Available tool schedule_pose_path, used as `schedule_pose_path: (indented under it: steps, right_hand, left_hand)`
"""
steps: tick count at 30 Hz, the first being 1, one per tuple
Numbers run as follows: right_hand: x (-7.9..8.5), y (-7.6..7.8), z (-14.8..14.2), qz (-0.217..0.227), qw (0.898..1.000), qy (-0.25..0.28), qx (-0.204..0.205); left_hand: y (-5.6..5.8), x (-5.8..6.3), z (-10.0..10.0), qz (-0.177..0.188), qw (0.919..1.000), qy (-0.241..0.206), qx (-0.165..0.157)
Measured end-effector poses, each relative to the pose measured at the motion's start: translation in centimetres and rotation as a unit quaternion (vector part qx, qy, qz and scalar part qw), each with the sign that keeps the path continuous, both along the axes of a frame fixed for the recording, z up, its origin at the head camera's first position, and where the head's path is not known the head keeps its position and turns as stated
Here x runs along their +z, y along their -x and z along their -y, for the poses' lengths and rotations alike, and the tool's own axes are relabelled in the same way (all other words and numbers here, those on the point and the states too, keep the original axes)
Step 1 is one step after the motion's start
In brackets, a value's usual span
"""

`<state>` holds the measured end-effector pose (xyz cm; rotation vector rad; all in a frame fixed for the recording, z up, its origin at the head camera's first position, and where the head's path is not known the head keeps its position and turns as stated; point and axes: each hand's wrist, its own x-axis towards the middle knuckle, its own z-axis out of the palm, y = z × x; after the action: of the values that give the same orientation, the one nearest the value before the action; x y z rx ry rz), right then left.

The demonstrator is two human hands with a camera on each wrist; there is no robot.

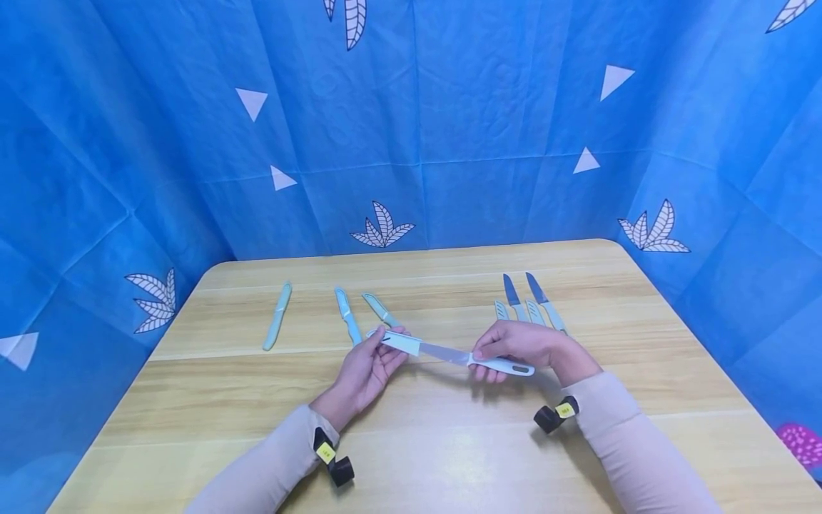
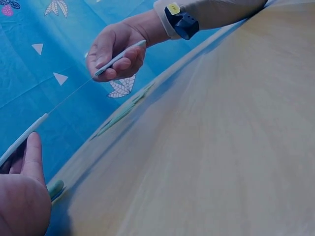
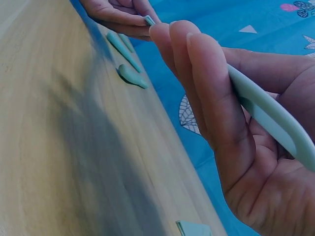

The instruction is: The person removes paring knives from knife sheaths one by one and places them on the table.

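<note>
My left hand [image 1: 359, 378] holds a pale blue blade sheath [image 1: 404, 343] between thumb and fingers. My right hand [image 1: 523, 344] grips the light handle [image 1: 504, 365] of a kitchen knife. A stretch of bare blade [image 1: 446, 353] shows between handle and sheath, while the tip end is hidden inside the sheath. Both hands keep the knife above the table, nearly level, as the left wrist view shows with the thin blade line running between the right hand [image 2: 118, 51] and the sheath [image 2: 22, 137]. Close up, the handle [image 3: 275, 115] lies between the right thumb and fingers.
Three pale green-blue knives in sheaths, a left one [image 1: 277, 318], a middle one [image 1: 347, 314] and a shorter one [image 1: 379, 309], lie beyond the left hand. Behind the right hand lie two bare knives [image 1: 511, 291] [image 1: 542, 298] with two loose sheaths [image 1: 501, 310] [image 1: 534, 311]. A blue curtain [image 1: 475, 200] surrounds the wooden table [image 1: 437, 457].
</note>
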<state>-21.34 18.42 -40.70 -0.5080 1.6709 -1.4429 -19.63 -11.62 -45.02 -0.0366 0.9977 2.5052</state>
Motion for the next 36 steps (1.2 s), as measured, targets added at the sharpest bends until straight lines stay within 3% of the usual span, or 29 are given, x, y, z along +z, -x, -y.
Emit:
schedule_pose_path:
  steps: [17,29,36]
  right_hand:
    - [0.5,-0.3,-1.5,0.000,1.000,0.001,-0.005]
    - [0.8,0.1,-1.8,-0.026,0.999,0.006,-0.024]
    - [1.1,0.3,-1.7,-0.010,0.998,0.012,-0.061]
  left_hand:
    - [0.5,1.0,0.6,0.014,0.9999,0.004,-0.003]
    - [0.9,1.4,0.2,0.000,0.9994,0.029,-0.018]
    - [1.1,1.8,-0.1,0.001,0.9984,0.043,-0.035]
